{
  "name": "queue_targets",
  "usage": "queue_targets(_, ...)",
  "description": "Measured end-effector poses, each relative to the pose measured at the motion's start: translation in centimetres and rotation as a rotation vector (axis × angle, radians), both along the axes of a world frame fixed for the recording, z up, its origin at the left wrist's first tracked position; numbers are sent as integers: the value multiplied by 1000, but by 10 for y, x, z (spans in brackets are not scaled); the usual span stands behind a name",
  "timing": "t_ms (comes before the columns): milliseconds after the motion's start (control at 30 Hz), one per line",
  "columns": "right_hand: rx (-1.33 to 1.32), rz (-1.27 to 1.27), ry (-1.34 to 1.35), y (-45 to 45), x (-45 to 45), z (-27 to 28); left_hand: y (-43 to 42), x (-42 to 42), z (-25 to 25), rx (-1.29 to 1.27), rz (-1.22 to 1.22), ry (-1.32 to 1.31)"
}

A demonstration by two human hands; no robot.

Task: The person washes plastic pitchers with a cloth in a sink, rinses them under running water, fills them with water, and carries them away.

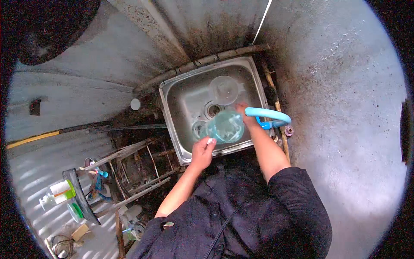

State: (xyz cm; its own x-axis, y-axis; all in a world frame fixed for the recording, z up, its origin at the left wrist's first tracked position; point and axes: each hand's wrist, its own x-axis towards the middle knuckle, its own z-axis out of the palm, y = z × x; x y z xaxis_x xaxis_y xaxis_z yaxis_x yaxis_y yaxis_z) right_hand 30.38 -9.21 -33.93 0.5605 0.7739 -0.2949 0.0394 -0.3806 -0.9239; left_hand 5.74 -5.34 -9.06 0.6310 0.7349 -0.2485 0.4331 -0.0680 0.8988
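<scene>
A see-through, green-tinted plastic container (226, 126) is held tilted over the stainless steel sink (183, 97). My left hand (202, 152) grips its near left end, where a small white spot shows by the fingertips. Against its right side is my right hand (245, 113), closed on it, with the fingers partly hidden. The light-blue curved spout (269, 113) ends right beside that hand. Farther back in the sink sits a clear round tub (224, 90). A smaller clear cup-like thing (198, 128) lies left of the container, near the drain (213, 110).
Wooden poles (202, 61) frame the sink, close to a grey wall (340, 108) on the right. To the lower left stands a wooden rack (129, 172). A pump bottle (59, 192) and a green-and-clear tub (75, 211) are by its end.
</scene>
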Motion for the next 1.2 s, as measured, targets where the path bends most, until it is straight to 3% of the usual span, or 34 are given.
queue_targets(33, 134, -128, -35, -9, -7, 39, 0, 3, -5, 77, -48, -6)
queue_targets(67, 116, -197, 201, -13, -7, 42, 0, 6, -9, 153, -96, -13)
queue_targets(100, 96, -266, 438, -18, -5, 46, 0, 10, -9, 64, -122, -1)
queue_targets(167, 164, -331, 742, -28, 4, 57, 1, 23, -4, 105, -185, 0)
queue_targets(233, 332, -320, 886, -48, 10, 92, 1, 34, -6, 105, -242, -29)
queue_targets(300, 676, -63, 798, -63, 13, 105, 3, 43, -16, 68, -293, -88)
queue_targets(400, 197, -325, 1181, -55, 22, 144, 3, 53, -36, 182, -229, -57)
queue_targets(500, 356, -255, 1249, -59, 22, 152, 5, 57, -64, 258, -172, 10)
queue_targets(600, 451, -243, 1088, -52, 20, 160, 6, 60, -74, 259, -102, 43)
queue_targets(700, 470, -236, 792, -51, 22, 131, 2, 60, -90, 290, -43, 46)
queue_targets(800, 184, 39, 146, -54, 26, 123, -2, 66, -92, 268, 48, 19)
queue_targets(833, 138, 37, 76, -53, 20, 154, -3, 67, -96, 232, 29, 33)
queue_targets(933, -12, -12, -748, -44, -3, 197, -3, 72, -115, 159, 31, 82)
queue_targets(967, 47, -95, -758, -41, -10, 197, -3, 73, -118, 155, 70, 106)
queue_targets(1067, -232, 130, -922, -40, -26, 183, -1, 76, -118, 191, 130, 73)
queue_targets(1100, -299, 298, -727, -29, -29, 210, 0, 76, -117, 214, 142, 48)
queue_targets(1200, -222, 382, -731, -6, -18, 151, 1, 74, -113, 176, 68, 84)
